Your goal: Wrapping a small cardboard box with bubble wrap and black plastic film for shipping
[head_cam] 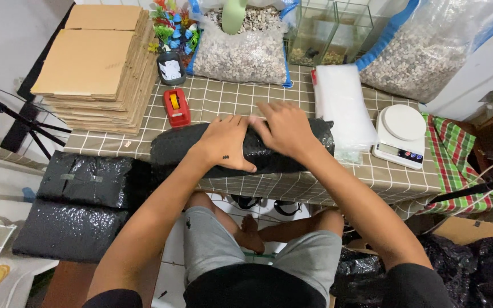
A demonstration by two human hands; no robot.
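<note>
Both hands, left hand [227,146] and right hand [283,129], press flat with fingers spread on the black wrapped parcel [201,149] at the table's [372,177] near edge, wrapped but seemingly untaped.

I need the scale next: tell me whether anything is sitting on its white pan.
No, the round pan of the white scale is bare, and both hands, left and right, press on the black bubble-wrap parcel.

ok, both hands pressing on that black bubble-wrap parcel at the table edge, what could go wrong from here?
1. The black parcel overhangs the near edge of the table; if the left hand or right hand lets go, it may slide off.
2. The red tape dispenser sits close by; an elbow might knock it.
</note>
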